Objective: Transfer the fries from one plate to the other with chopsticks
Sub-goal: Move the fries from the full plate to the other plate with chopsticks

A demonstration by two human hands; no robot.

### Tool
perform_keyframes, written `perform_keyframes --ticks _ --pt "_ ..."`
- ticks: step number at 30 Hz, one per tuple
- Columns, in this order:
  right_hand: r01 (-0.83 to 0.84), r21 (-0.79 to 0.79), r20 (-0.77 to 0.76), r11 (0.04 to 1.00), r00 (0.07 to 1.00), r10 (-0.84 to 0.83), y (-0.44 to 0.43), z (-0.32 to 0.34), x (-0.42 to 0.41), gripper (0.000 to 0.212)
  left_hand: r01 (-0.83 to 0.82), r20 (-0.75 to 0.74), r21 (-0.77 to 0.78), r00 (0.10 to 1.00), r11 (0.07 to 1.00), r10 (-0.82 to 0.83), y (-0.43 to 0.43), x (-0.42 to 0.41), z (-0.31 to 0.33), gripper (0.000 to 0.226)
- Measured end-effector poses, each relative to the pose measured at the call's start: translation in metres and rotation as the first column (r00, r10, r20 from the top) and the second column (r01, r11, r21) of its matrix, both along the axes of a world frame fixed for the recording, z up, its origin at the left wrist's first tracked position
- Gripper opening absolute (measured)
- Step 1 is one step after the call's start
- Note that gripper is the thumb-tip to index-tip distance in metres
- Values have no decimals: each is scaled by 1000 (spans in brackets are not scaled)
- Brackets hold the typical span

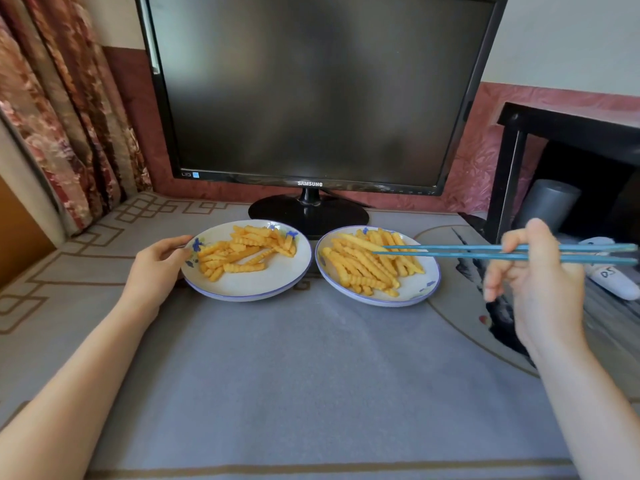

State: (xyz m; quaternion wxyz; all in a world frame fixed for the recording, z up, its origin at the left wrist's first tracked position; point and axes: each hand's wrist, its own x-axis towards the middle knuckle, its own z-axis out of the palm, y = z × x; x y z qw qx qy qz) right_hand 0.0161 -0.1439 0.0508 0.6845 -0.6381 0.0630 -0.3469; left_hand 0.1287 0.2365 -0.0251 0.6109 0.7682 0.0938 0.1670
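Two white plates with blue rims stand side by side on the grey cloth. The left plate (242, 289) carries a pile of crinkle fries (242, 254), and the right plate (415, 292) carries another pile of fries (367, 268). My right hand (533, 278) holds a pair of blue chopsticks (485, 252) that point left, nearly level. Their tips lie over the fries at the back of the right plate, slightly apart, with no fry lifted. My left hand (159, 268) grips the left plate's left rim, thumb on top.
A black monitor (311, 98) on a round stand rises just behind the plates. A curtain (62, 116) hangs at the left. At the right are a black table frame (512, 174), a grey cylinder (550, 202) and a white remote (613, 282).
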Motion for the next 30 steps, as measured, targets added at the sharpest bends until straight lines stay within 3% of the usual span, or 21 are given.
perform_keyframes --ticks 17,30 --pt "-21 11 -27 1000 999 21 -19 -15 -4 34 1 21 6 1000 1000 -2 0 0 -2 29" --pt "-297 -92 -49 950 955 294 83 -2 43 42 -6 14 0 1000 1000 6 0 2 -3 29"
